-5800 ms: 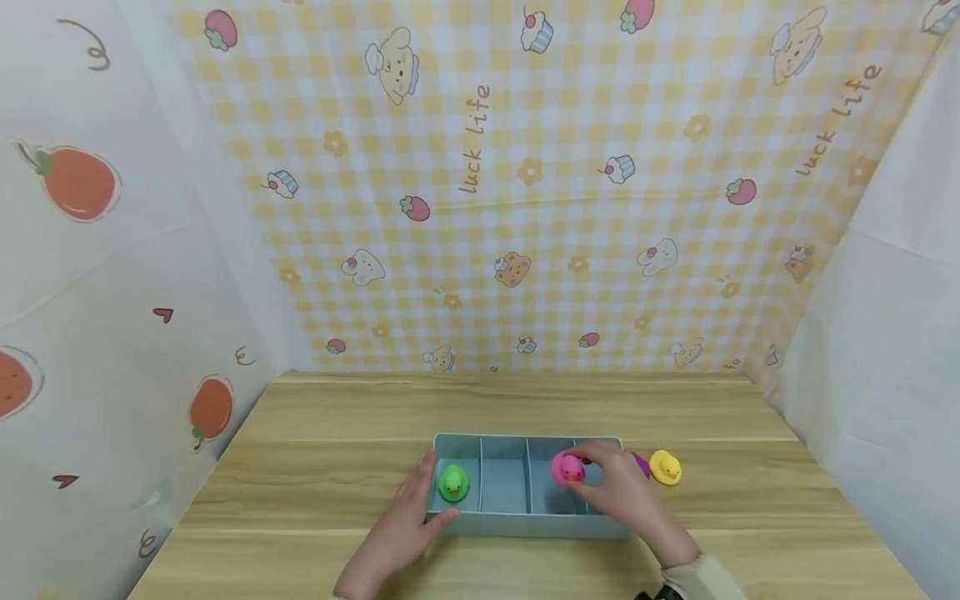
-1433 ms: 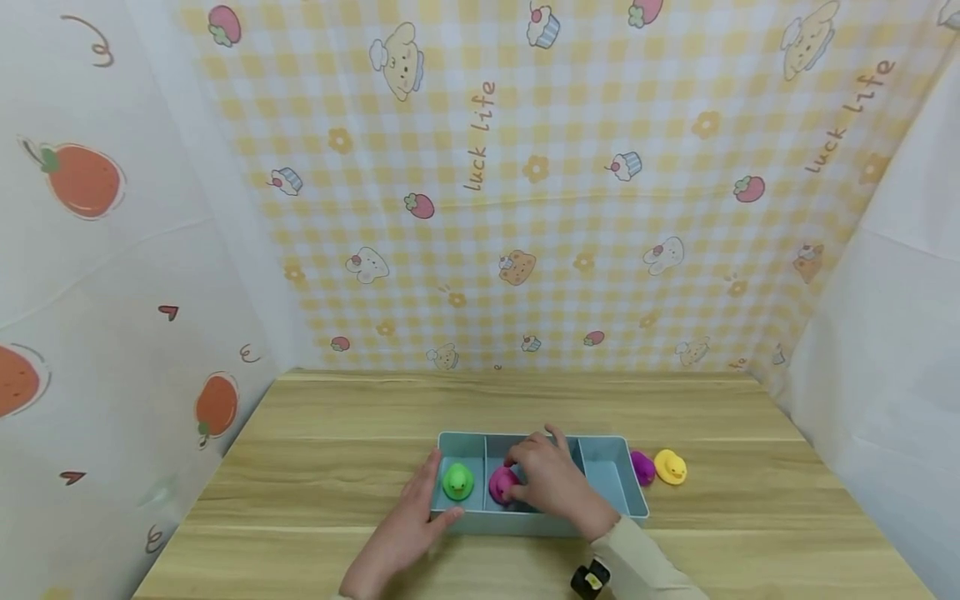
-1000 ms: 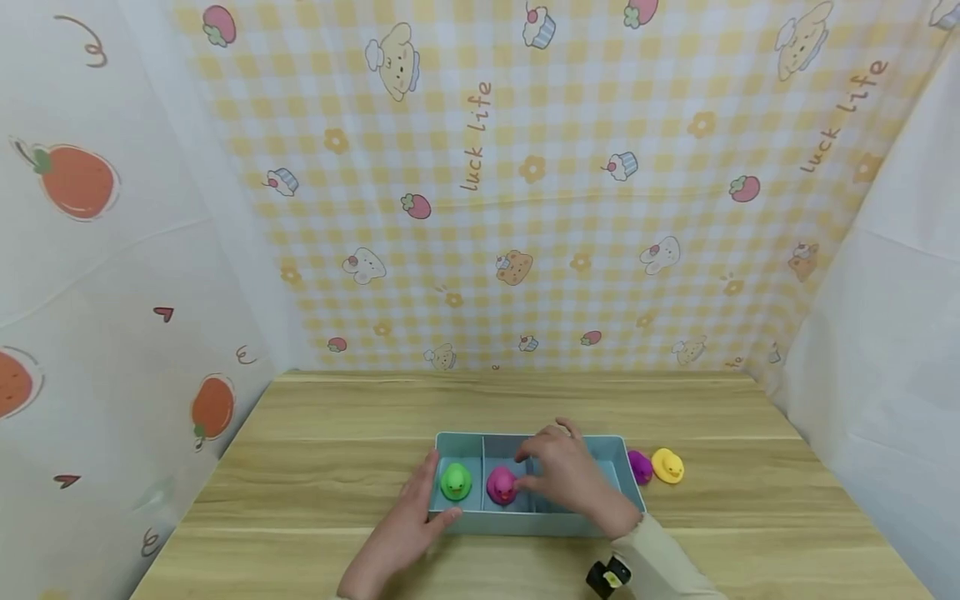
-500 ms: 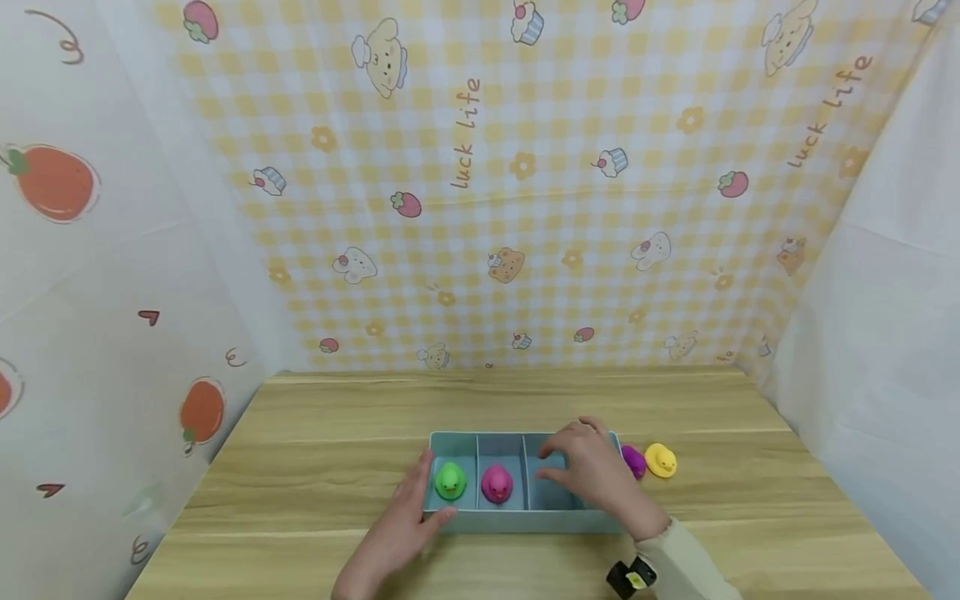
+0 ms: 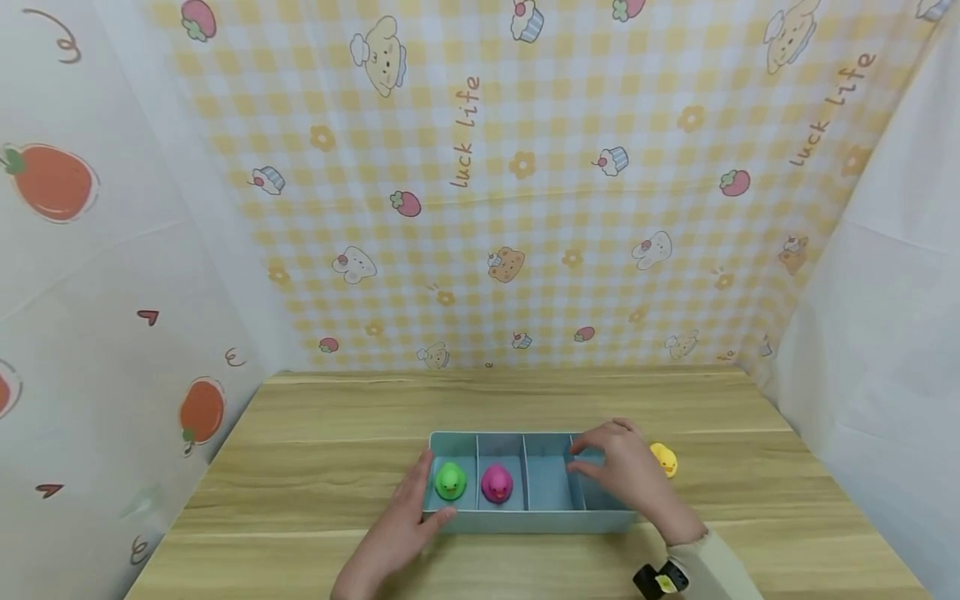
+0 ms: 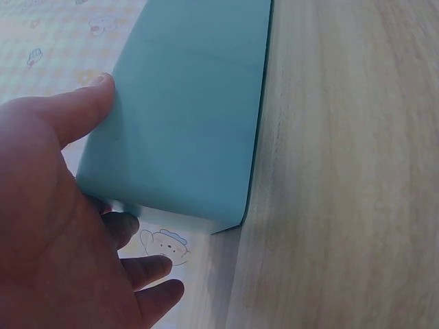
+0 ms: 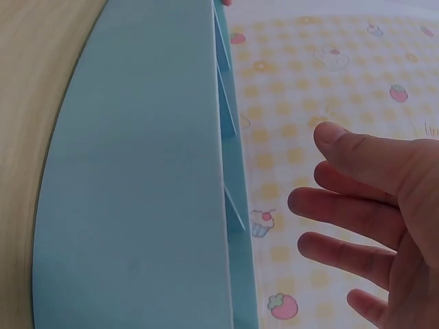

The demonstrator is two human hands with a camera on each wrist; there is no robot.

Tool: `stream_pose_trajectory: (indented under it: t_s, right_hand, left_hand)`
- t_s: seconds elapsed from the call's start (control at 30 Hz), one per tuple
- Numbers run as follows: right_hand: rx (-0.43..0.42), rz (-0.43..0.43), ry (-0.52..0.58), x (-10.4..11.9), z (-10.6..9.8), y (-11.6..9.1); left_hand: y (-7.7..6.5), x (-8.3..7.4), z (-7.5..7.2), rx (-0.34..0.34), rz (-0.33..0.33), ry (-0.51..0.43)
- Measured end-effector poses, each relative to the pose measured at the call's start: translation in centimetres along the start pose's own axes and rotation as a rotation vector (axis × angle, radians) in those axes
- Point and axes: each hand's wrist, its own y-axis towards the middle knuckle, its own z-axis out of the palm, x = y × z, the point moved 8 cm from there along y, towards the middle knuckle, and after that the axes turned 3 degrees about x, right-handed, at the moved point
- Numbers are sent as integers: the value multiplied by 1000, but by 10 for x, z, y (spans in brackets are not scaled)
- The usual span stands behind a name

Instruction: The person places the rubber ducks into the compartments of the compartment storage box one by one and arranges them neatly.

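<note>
Your left hand [image 5: 397,529] steadied the near-left corner of a blue-grey divided box [image 5: 525,522] on a wood-grain table [image 5: 337,467], its thumb at the front wall and its fingers extended along the left end. That hand pressed against the box rather than closing around it; from the left wrist, the thumb touched the wall while the other fingers stood spread.

Your right hand [image 5: 630,471] hovered over the box's right end, thumb and index finger apart with nothing pinched between them. From the right wrist, its fingers were separated and stood away from the front wall.

A green duck [image 5: 450,482] sat upright in the leftmost of four compartments, and a pink duck [image 5: 497,483] sat upright in the one next to it. A yellow duck [image 5: 664,458], partly hidden by your right hand, lay on the table just beyond the box's right end.

A small black device [image 5: 660,581] showed at your pale right sleeve [image 5: 716,567]. Behind hung a yellow-checked cloth [image 5: 465,233] printed with cartoon animals, cupcakes and strawberries.
</note>
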Motion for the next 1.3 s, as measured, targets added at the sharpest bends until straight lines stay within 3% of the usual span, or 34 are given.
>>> stream_pose_trajectory:
  t_s: [0.57, 0.87, 1.1, 1.3]
  right_hand:
    - [-107, 39, 44, -47, -23, -21]
    - [-70, 124, 51, -73, -29, -30]
    - [-65, 136, 16, -91, -32, -36]
    - [-28, 216, 18, -108, -31, -40]
  left_hand:
    - [-1, 1, 1, 15, -27, -4]
    - [1, -1, -1, -9, 4, 21]
    - [1, 0, 0, 1, -13, 13]
    - [2, 1, 1, 3, -20, 3]
